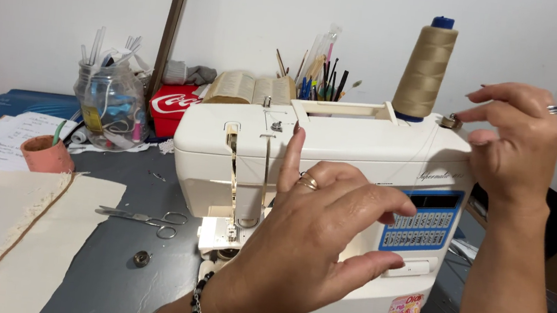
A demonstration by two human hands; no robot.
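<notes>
Head view, hands:
- Right hand (514, 145): raised at the machine's upper right corner; thumb and forefinger pinched on a small metal bobbin (449, 121) seated on top of the machine, other fingers spread loose.
- Left hand (314, 241): lifted in front of the machine face, fingers spread and released, forefinger upright; it appears to guide a fine thread, too thin to tell for sure.

Head view, machine:
- Sewing machine (364, 142): cream body, standing on the grey table (118, 278), blue keypad panel at its right front.
- Thread cone (426, 68): beige, upright on top of the machine, just left of the bobbin.

Head view, table:
- Scissors (145, 218): lying flat, left of the needle area.
- Second bobbin (142, 258): small, round, on the table below the scissors.
- Cloth (18, 232): cream pieces with frayed trim, at the left edge.
- Terracotta pot (46, 154): small, behind the cloth.
- Glass jar (109, 106): filled with pens and odds, at the rear left.
- Open book (248, 89): behind the machine, beside a bunch of pencils (319, 74).
</notes>
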